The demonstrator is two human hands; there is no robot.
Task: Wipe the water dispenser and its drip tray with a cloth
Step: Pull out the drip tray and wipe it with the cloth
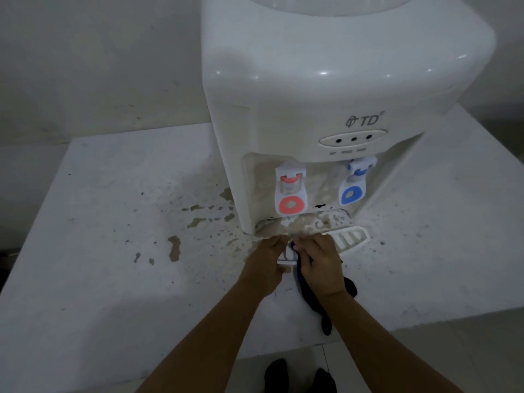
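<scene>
Left hand (266, 265): gripping drip tray (351, 238), near left edge.
Right hand (320, 262): clutching dark cloth (314, 303).
Tip: steady tray, scrub slots firmly.

The hands (297, 259) cover most of the drip tray (350, 238) and cloth (312, 304). The top of the water dispenser (326, 80) is cut off. The tiny words under its lights are too blurry to read.
</scene>
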